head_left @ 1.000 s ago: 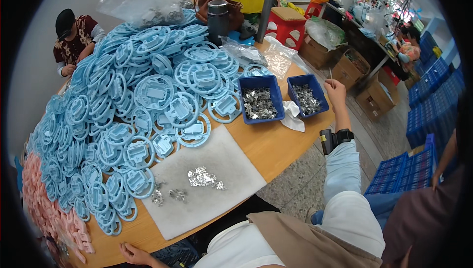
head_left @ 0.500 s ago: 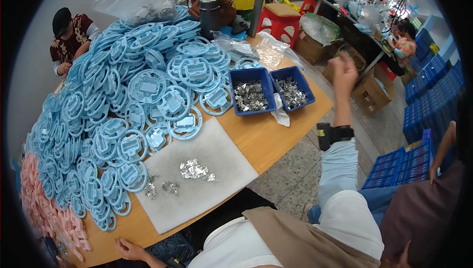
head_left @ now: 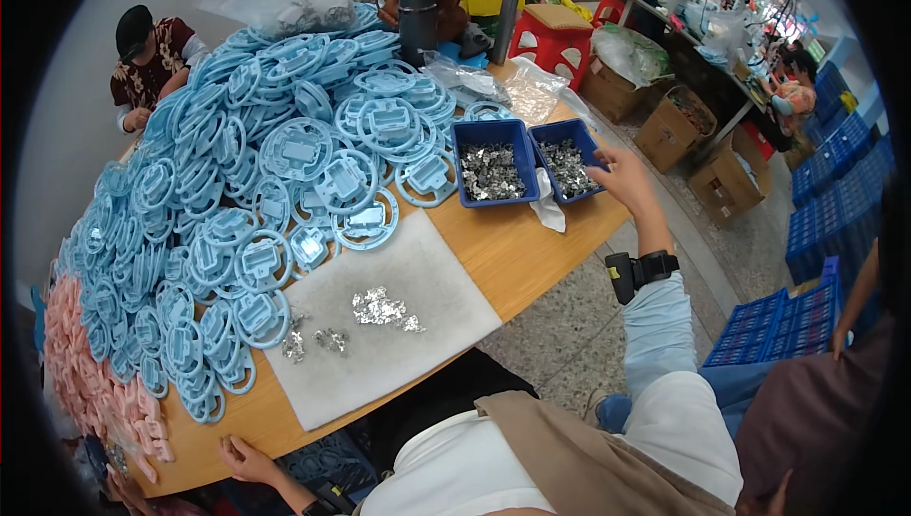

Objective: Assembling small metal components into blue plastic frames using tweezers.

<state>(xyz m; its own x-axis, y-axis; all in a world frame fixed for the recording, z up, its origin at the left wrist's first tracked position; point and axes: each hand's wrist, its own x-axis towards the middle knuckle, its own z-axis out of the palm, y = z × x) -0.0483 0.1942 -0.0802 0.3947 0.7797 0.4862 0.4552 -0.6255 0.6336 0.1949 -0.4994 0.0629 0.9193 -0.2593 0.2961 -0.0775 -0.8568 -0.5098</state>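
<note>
Right hand (head_left: 622, 177) swung down, now outstretched over right blue bin's (head_left: 567, 131) edge.

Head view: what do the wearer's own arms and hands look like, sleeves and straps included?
Left hand and right hand are both gloveless. The right arm has a pale blue sleeve on the forearm, white fabric above it, and a boxy black wrist device. A dark device also sits at the left wrist; that sleeve is mostly hidden.

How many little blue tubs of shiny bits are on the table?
2. The left tub is beside the heap of blue rings; the right tub is next to it, near the right hand. The heap could hide more.
</note>
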